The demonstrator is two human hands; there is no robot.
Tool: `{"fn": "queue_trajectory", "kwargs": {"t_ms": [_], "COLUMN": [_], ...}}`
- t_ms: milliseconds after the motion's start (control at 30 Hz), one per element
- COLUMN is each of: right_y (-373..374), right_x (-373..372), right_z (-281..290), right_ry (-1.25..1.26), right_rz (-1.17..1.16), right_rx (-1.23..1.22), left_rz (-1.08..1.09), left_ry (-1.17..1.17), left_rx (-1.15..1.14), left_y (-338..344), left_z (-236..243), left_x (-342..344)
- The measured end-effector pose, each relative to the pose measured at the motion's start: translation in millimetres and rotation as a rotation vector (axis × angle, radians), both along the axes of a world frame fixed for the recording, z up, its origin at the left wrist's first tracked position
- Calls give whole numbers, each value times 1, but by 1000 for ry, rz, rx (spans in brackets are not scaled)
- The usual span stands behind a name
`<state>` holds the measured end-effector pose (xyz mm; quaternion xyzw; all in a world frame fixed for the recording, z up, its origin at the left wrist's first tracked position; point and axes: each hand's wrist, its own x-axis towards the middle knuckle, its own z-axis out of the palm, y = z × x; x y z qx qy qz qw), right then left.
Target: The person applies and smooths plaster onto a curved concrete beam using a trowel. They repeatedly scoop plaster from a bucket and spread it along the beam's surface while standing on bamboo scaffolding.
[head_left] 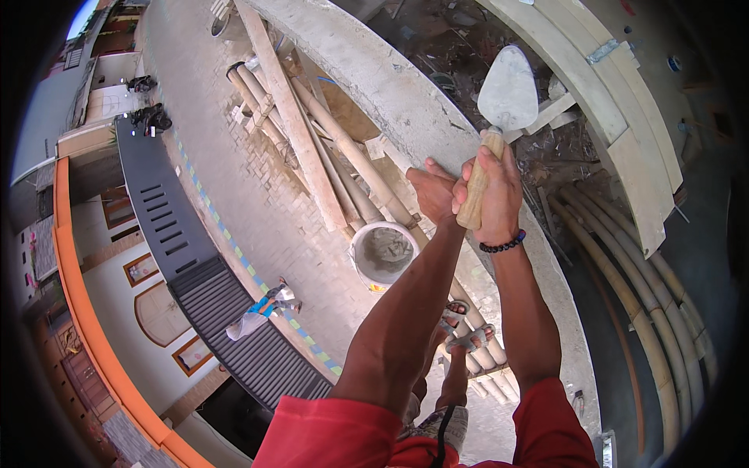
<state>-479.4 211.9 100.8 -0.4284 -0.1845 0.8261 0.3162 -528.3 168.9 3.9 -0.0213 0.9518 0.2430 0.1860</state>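
Note:
My right hand [499,187] is wrapped round the wooden handle of a pointing trowel [508,90]. Its rounded blade, coated pale grey, points away from me over the gap beyond the wall. My left hand [434,189] lies beside the right one, partly behind it, with its fingers stretched toward the near edge of the concrete wall top [421,117]; whether they press on it is hard to tell. Below my left forearm a white bucket [359,261] holds some grey mortar [388,248].
Bamboo poles [363,168] and a long wooden plank [292,117] form scaffolding at my side of the wall. More bamboo [640,300] lies at the right, under a curved pale ledge [636,148]. A person [265,308] is on the paved street [211,156] below.

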Motion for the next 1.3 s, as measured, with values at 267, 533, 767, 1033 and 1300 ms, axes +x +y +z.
{"fn": "queue_trajectory", "kwargs": {"t_ms": [267, 533, 767, 1033, 1300], "right_y": [14, 19, 22, 27, 25], "right_x": [-34, -55, -68, -74, -83], "right_z": [-2, -3, 2, 1, -3], "right_ry": [-10, -137, -93, -128, -120], "right_rz": [36, 58, 160, 150, 219], "right_rx": [-2, 11, 4, 20, 10], "left_rz": [35, 31, -9, 8, -19], "left_ry": [-80, -63, -60, -125, -8], "left_rx": [64, 276, 134, 120, 260], "left_y": [0, -12, -12, -7, -15], "left_z": [6, 4, -4, 13, -8], "left_x": [-1, 5, -1, 1, -1]}}
